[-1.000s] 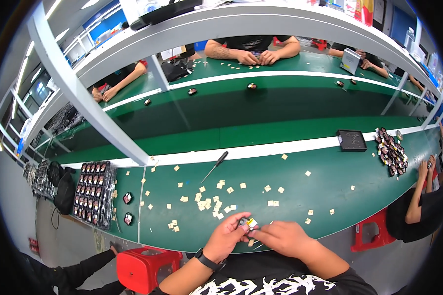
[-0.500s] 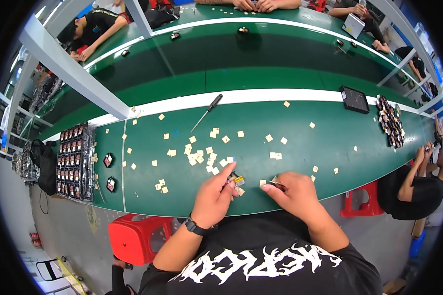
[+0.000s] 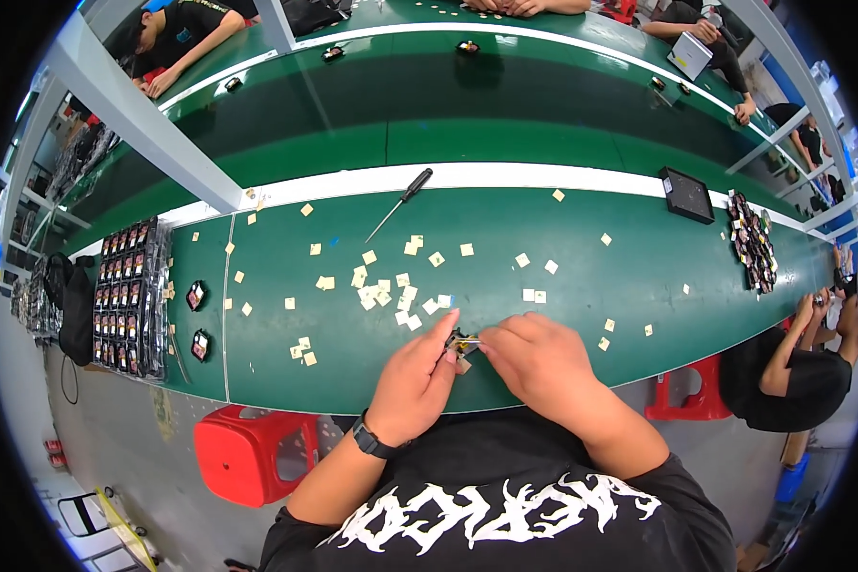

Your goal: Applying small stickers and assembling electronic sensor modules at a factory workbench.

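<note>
Left hand (image 3: 412,386) had fingers wrapped round small black-and-yellow component (image 3: 461,341), above green desk (image 3: 505,219), near its 6 o'clock edge. Right hand (image 3: 543,360), at component's 3-to-4 o'clock, had fingertips pinched on slim metallic piece (image 3: 472,340) reaching component. From component: loose pale squares (image 3: 383,285) lay around 10 o'clock, black-handled screwdriver (image 3: 407,196) at 11, shallow black tray (image 3: 688,198) at 2, heaped dark parts (image 3: 753,243) between 2 and 3, rows of black units (image 3: 129,296) at 9.

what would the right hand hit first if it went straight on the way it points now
Most likely the small part held in the left hand; the right hand looks very close to it, though whether they touch is unclear.
</note>
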